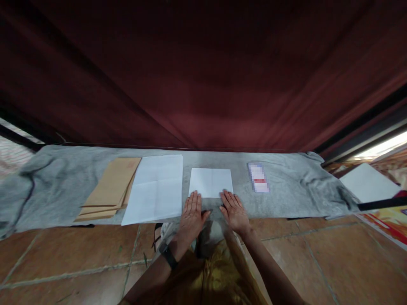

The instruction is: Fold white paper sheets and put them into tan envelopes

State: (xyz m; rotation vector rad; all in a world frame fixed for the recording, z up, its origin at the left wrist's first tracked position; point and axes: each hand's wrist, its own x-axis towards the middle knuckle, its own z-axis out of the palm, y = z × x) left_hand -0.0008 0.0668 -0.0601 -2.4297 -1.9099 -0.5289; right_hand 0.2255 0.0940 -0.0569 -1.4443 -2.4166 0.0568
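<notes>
A folded sheet of white paper [211, 182] lies flat on the grey cloth in front of me, a faint crease down its middle. My left hand [192, 214] rests flat at its lower left corner, fingertips on the paper's edge. At the lower right corner lies my right hand [234, 211], also flat with its fingers stretched out. Neither hand grips anything. Left of the folded sheet is a stack of larger white paper [157, 186], overlapping the edge of several brown envelopes [110, 182].
Grey cloth [286, 182] covers the narrow table. A blurred white and red packet or card [258, 178] lies on it at the right. A dark red curtain [203, 93] hangs behind. Beyond the right end are a white sheet [369, 183] and a colourful printed item [391, 222].
</notes>
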